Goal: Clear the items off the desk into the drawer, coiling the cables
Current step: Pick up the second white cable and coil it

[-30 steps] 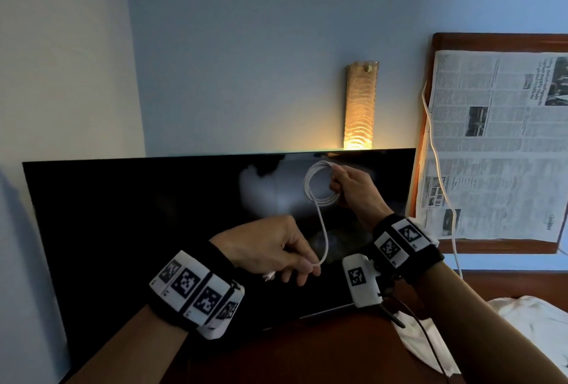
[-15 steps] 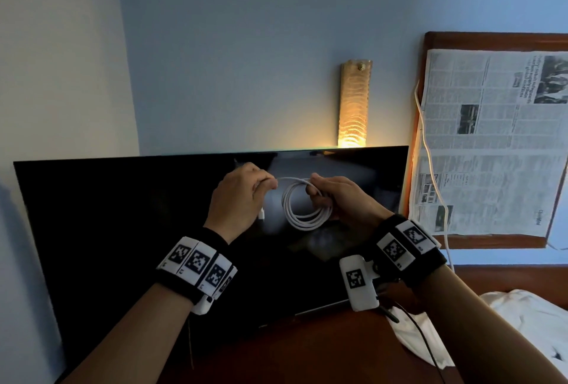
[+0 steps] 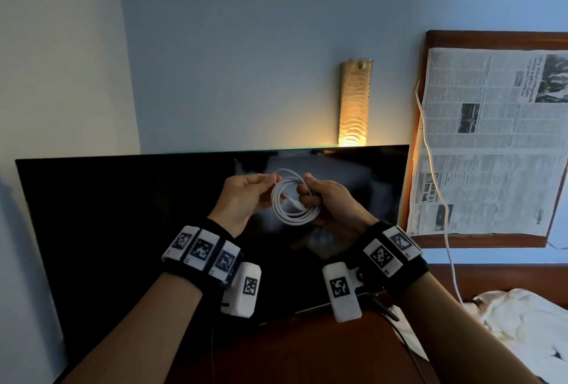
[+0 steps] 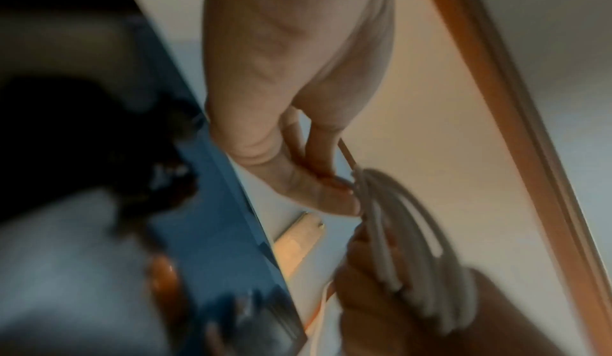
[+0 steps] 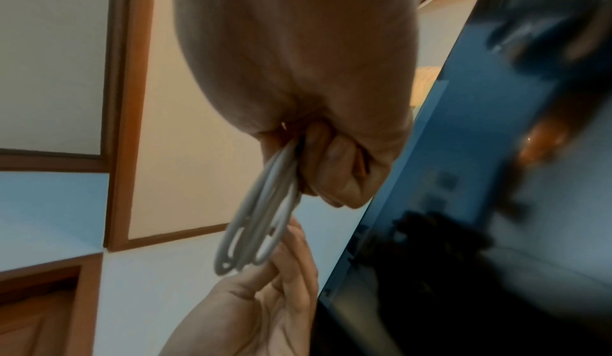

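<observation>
A white cable (image 3: 292,214), wound into a coil of several loops, hangs in the air in front of the dark screen (image 3: 123,214). My right hand (image 3: 322,199) grips the coil's right side in a fist, shown in the right wrist view with the loops (image 5: 261,217) hanging from my curled fingers. My left hand (image 3: 246,196) pinches the coil's upper left side, thumb and fingertips on the strands (image 4: 380,204). A short end with a plug (image 3: 293,200) lies across the middle of the coil. The drawer is out of view.
A large black screen stands on the brown desk (image 3: 307,353) against the blue wall. A lit wall lamp (image 3: 355,106) glows behind it. A newspaper (image 3: 491,143) covers a wooden frame at right, with another white cord (image 3: 436,186) hanging down beside it. White cloth (image 3: 522,331) lies at lower right.
One second ago my left hand was low, drawing a long strand down from the coil. It has since come up to the coil, and the last length is wound in.
</observation>
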A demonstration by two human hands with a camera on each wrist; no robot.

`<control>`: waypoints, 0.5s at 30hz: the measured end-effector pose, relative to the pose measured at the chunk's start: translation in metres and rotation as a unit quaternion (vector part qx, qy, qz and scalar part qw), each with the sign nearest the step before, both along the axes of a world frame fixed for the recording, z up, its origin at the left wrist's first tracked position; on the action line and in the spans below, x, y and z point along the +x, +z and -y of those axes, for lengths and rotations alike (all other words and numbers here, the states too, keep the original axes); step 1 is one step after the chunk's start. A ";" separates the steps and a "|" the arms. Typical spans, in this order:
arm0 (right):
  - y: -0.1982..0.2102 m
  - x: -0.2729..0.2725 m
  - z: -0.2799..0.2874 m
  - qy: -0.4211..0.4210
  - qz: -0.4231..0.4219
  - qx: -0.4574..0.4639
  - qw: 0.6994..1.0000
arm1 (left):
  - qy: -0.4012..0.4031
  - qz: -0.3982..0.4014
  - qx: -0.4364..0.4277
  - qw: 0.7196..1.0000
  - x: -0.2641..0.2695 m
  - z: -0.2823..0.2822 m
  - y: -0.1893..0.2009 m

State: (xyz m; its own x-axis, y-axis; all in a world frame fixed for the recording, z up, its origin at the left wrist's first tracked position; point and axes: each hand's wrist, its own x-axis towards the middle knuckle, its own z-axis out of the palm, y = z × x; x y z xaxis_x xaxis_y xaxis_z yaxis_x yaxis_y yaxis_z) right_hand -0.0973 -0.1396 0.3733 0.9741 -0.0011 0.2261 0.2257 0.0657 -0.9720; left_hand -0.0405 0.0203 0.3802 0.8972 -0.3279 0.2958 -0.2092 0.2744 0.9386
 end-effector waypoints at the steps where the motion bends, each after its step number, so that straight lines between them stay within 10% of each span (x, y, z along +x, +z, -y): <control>1: 0.000 0.001 0.000 -0.014 0.002 -0.003 1.000 | -0.046 -0.053 -0.010 0.997 -0.001 -0.001 0.001; 5: -0.003 0.003 -0.001 -0.043 0.009 -0.006 0.999 | -0.137 -0.149 -0.040 0.978 -0.007 -0.002 -0.001; 15: -0.006 0.003 -0.003 -0.076 -0.001 0.003 0.997 | 0.019 -0.092 -0.071 0.993 -0.008 0.014 -0.006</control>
